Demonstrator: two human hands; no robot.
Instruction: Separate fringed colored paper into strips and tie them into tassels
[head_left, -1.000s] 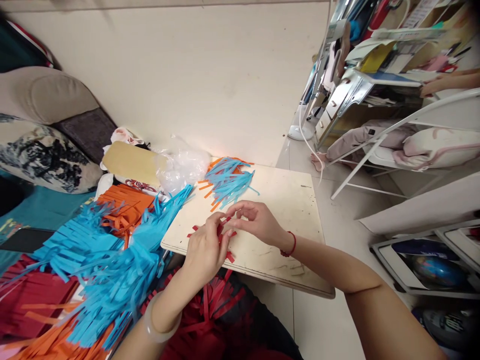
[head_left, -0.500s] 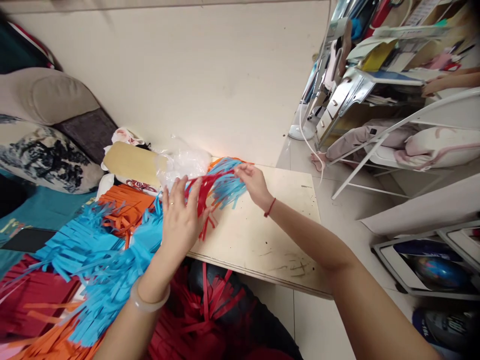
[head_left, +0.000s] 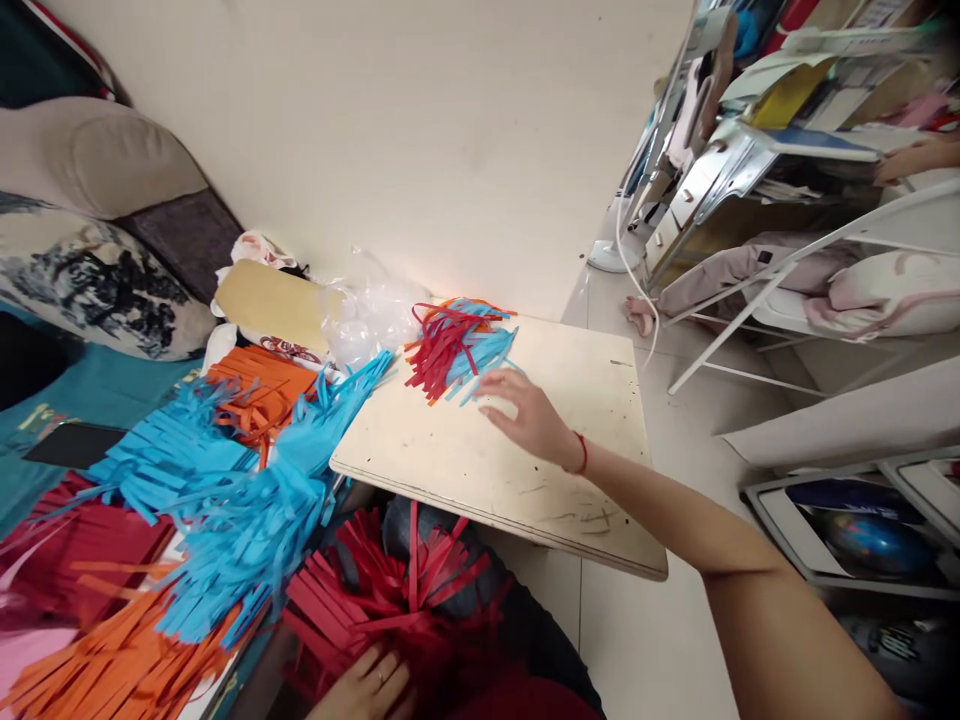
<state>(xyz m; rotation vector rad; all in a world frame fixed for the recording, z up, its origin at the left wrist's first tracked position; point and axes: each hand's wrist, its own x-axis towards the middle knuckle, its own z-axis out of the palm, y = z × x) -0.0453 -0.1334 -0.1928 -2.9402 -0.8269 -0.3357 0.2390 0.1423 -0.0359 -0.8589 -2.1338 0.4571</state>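
My right hand [head_left: 529,412] is over the wooden bench, its thumb and fingers apart with nothing between them. Just beyond its fingertips lies a small pile of cut strips: red fringed tissue paper [head_left: 439,355] on top of light blue tissue strips [head_left: 487,345], with orange strips at the edges. Low in the picture, my left hand [head_left: 367,688] has its fingers bent on a bunch of red fringed tissue paper [head_left: 337,605] in my lap. The lower frame edge cuts off part of that hand.
The wooden bench [head_left: 517,490] stands against a pale wall. Blue fringed paper [head_left: 247,510] and orange fringed paper [head_left: 120,660] are heaped at left, near a clear plastic bag [head_left: 367,310]. A white folding chair [head_left: 750,320] with someone seated is at right.
The red strips held between both hands now lie on the blue pile, let go. My left hand has dropped to the red paper in my lap. My right hand has moved down and opened.
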